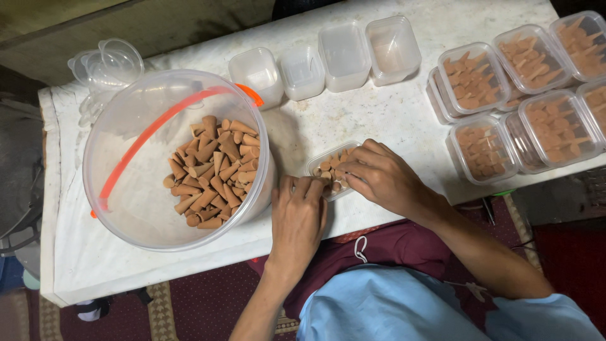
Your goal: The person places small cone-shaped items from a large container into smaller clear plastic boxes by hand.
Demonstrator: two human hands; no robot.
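Small clear tray (323, 165): on the white table (391, 120) at its near edge, just right of the bucket; part filled with brown cones; both your hands meet over it.

Your left hand (298, 218): palm down on the table edge; fingers together, tips touching the tray's near side; whether they pinch a cone, you cannot tell.

Your right hand (379, 177): curled over the tray's right end; fingers bent and close together, tips down among the cones; a grip on any one cone cannot be made out.

Clear bucket (126, 189): large, round, orange handle (148, 136) lying across the rim; loose cones (211, 173) heaped at its right side.

Empty tubs (344, 55): four, clear, in a row at the far edge.

Filled tubs (555, 126): lidded, cones inside, grouped and partly stacked at the far right, well apart from your hands.

Stack of clear lids (107, 66): far left corner, behind the bucket.
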